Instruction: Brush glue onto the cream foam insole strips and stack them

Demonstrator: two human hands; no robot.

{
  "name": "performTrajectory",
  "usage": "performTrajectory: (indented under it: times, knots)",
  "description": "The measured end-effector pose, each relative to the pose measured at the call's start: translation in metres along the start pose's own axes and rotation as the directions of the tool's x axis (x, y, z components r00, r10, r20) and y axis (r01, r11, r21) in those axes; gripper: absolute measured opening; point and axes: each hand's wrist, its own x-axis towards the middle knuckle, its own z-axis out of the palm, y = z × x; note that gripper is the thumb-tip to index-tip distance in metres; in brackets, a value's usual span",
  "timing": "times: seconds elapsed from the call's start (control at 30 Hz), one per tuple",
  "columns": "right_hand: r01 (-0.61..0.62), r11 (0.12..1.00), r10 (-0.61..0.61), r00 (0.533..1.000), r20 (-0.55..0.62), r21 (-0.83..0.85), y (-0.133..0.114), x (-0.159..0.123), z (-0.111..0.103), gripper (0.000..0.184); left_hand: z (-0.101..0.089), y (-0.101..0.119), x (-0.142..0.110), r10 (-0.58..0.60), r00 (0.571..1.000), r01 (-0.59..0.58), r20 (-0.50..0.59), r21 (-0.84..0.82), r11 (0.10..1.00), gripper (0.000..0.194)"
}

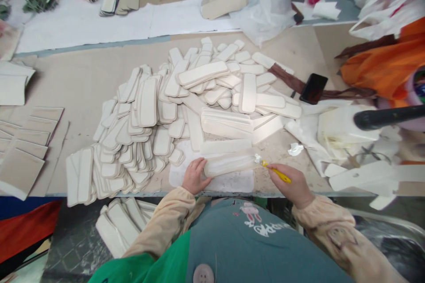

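Observation:
My right hand is closed around the yellow handle of a small brush. White paste clings to the brush's bristles, at the right end of a long off-white strip. A wet, glossy streak runs along this strip. At its left end, my left hand grips the edge, thumb along the lower side and fingers above. The strip lies over a white sheet on the table. Just behind it are another pale strip and a fanned stack of strips.
A large heap of rounded off-white pieces spreads across the middle and left. To the right lie a black phone, a smeared white tub and scissors. A black rod-like arm juts in from the right.

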Motion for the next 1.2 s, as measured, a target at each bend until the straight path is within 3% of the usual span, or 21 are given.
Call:
performTrajectory:
  times: [0.1,0.27,0.4,0.5,0.63,0.9,1.07,1.2]
  knots:
    - [0.03,0.993,-0.036,0.998,0.049,0.112,-0.027,0.005,0.013,0.018,0.0,0.0,0.0,0.0,1.0,0.0,0.007,-0.011,1.0,0.066]
    - [0.07,0.943,-0.144,0.967,0.209,0.324,-0.066,0.018,0.059,0.021,-0.002,0.001,0.002,-0.013,1.0,0.013,0.014,-0.026,1.0,0.067]
    - [0.062,0.919,-0.182,0.943,0.277,0.39,-0.077,0.027,0.088,0.022,-0.004,0.002,0.002,-0.005,1.0,0.006,0.009,-0.039,0.999,0.065]
    - [0.026,0.92,-0.142,0.952,0.271,0.391,-0.075,0.029,0.093,0.021,-0.003,0.002,0.002,-0.015,1.0,0.016,0.023,-0.039,0.999,0.064]
    - [-0.045,0.936,-0.032,0.977,0.211,0.349,-0.059,0.022,0.081,0.021,-0.003,0.001,0.003,-0.02,0.999,0.021,0.031,-0.036,0.999,0.065]
    - [-0.175,0.965,0.179,0.984,-0.005,0.194,-0.009,0.003,0.027,0.02,-0.002,0.0,0.003,0.006,1.0,-0.006,0.005,-0.025,1.0,0.065]
    - [-0.163,0.981,0.173,0.981,-0.091,0.104,0.006,-0.004,0.006,0.021,-0.002,0.0,0.004,0.008,1.0,-0.008,0.007,-0.029,1.0,0.063]
    - [-0.103,0.989,0.112,0.991,-0.08,0.102,-0.005,-0.006,0.008,0.021,-0.002,0.0,0.004,0.013,1.0,-0.013,0.003,-0.027,1.0,0.064]
